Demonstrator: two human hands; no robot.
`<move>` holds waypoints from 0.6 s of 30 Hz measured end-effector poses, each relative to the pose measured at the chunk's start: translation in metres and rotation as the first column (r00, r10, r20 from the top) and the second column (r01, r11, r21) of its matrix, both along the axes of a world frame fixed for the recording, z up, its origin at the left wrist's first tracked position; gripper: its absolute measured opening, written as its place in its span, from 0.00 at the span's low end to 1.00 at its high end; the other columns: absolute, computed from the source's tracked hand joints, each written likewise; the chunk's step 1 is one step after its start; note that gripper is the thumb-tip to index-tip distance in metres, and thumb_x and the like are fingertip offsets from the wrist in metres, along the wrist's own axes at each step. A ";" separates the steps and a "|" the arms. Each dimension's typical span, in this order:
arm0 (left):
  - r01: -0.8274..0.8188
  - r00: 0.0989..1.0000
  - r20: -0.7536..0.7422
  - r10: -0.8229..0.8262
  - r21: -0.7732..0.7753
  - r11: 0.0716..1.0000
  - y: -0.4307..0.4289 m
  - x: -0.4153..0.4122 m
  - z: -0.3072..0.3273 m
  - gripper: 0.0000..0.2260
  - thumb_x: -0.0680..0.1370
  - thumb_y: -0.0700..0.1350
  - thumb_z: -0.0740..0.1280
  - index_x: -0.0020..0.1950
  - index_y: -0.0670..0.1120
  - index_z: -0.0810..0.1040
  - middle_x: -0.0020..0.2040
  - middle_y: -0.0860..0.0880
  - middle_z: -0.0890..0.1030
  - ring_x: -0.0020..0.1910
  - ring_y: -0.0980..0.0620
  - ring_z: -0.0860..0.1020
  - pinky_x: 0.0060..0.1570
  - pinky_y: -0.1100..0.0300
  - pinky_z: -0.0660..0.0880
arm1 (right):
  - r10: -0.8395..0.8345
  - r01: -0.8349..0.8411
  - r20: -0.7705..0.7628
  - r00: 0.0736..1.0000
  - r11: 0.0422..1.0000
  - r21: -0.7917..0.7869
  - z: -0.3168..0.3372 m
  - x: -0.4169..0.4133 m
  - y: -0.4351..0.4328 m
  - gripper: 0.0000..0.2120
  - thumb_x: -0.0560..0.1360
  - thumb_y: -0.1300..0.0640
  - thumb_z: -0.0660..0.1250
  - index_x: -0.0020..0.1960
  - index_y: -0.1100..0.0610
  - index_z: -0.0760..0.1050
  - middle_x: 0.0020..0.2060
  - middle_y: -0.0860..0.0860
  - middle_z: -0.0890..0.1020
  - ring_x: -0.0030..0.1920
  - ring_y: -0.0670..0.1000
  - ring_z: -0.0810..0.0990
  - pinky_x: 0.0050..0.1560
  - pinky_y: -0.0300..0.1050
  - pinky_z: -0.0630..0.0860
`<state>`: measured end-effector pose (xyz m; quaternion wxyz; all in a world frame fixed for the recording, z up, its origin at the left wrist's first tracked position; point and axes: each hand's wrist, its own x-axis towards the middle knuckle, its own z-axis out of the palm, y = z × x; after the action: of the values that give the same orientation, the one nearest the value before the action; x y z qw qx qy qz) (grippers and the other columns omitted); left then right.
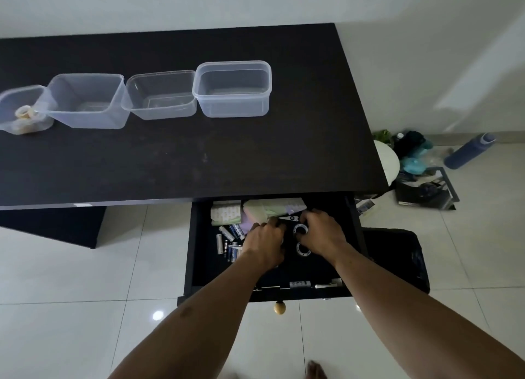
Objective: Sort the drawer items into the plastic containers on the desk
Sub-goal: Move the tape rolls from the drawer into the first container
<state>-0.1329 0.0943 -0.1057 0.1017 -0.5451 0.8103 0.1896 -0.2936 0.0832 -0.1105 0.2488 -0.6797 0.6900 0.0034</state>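
Observation:
The black drawer (199, 265) is pulled open under the desk's right end. Both my hands are inside it. My right hand (322, 233) curls its thumb and fingers around a black ring-shaped roll (300, 230); a second similar roll (303, 249) lies just below it. My left hand (265, 243) is palm down beside the rolls, fingers bent over dark items that I cannot make out. Loose batteries (230, 238) lie left of my left hand. Pale paper packets (227, 212) fill the drawer's back. Several clear plastic containers stand in a row on the desk, the rightmost (233, 106) empty.
The leftmost container (11, 100) holds rolls of clear tape (24, 112). The dark desk top (199, 157) is bare in front of the row. Small items (299, 283) line the drawer's front edge above its wooden knob (279, 307). Floor clutter and a blue bottle (468, 154) lie to the right.

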 end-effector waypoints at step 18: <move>-0.085 0.961 -0.266 0.078 -0.016 0.996 0.008 0.009 0.004 0.30 0.73 0.47 0.68 0.74 0.51 0.65 0.67 0.45 0.73 0.61 0.42 0.75 0.62 0.50 0.71 | 0.183 -0.193 0.145 0.972 0.980 0.057 0.015 -0.015 0.023 0.15 0.64 0.50 0.73 0.46 0.48 0.71 0.48 0.46 0.74 0.46 0.53 0.78 0.45 0.48 0.79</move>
<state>-0.1236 0.1018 -0.1015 -0.0230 -0.5490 0.7960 0.2537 -0.3091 0.1066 -0.0956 0.3186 -0.7313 0.6031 0.0040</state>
